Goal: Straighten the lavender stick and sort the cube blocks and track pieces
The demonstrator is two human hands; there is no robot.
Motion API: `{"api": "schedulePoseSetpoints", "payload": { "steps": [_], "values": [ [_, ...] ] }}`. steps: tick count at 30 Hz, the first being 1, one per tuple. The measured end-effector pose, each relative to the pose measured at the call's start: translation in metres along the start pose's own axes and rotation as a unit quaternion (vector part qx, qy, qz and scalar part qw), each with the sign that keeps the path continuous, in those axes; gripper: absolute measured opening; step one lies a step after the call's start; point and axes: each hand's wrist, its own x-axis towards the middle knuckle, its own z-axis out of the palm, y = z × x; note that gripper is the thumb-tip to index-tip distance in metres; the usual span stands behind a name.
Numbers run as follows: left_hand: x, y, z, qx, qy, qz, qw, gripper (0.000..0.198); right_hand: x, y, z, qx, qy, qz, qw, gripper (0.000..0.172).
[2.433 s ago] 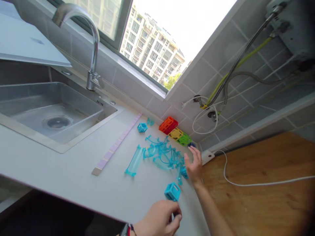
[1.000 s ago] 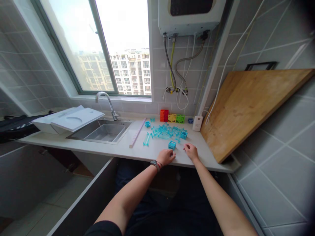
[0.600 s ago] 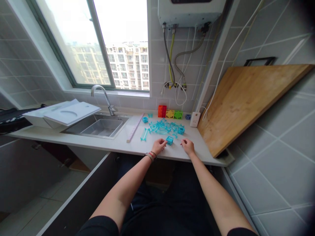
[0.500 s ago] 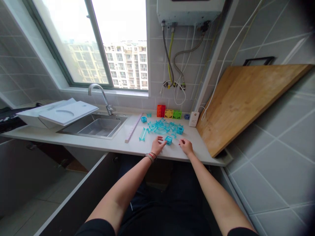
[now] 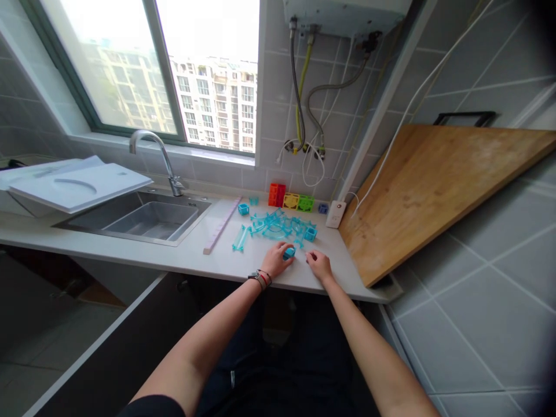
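My left hand (image 5: 277,260) has its fingers around a small blue cube frame (image 5: 289,253) near the front edge of the white counter (image 5: 234,263). Just right of it, my right hand (image 5: 318,264) rests low over the counter with its fingers curled together; anything between them is too small to make out. Beyond both hands lies a loose pile of translucent blue pieces (image 5: 278,225). A second blue cube (image 5: 310,233) sits at the pile's right side, and another blue cube (image 5: 244,209) stands at its back left.
Red blocks (image 5: 277,194), yellow (image 5: 291,201) and green (image 5: 306,202) ones line the wall. A pale strip (image 5: 222,226) lies left of the pile, beside the sink (image 5: 152,221). A wooden board (image 5: 430,191) leans at the right.
My left hand has closed around the near blue cube, covering more of it. The view has shifted, so the counter and objects appear further left.
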Motion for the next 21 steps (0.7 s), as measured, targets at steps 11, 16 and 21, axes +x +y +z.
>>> {"api": "schedulePoseSetpoints", "payload": {
  "steps": [11, 16, 21],
  "values": [
    [-0.0023, -0.0036, -0.0007, -0.037, 0.017, -0.045, 0.998, 0.052, -0.0033, -0.0076, -0.0045, 0.005, 0.007, 0.011, 1.000, 0.032],
    [-0.0030, -0.0057, 0.0004, -0.048, 0.019, -0.054, 0.997, 0.039, -0.0040, -0.0072, -0.0049, 0.018, 0.003, 0.008, 1.000, 0.033],
    [-0.0025, -0.0036, -0.0018, -0.056, 0.013, -0.067, 0.996, 0.031, -0.0035, -0.0047, -0.0037, 0.033, 0.002, 0.011, 0.999, 0.035]
  ]
}}
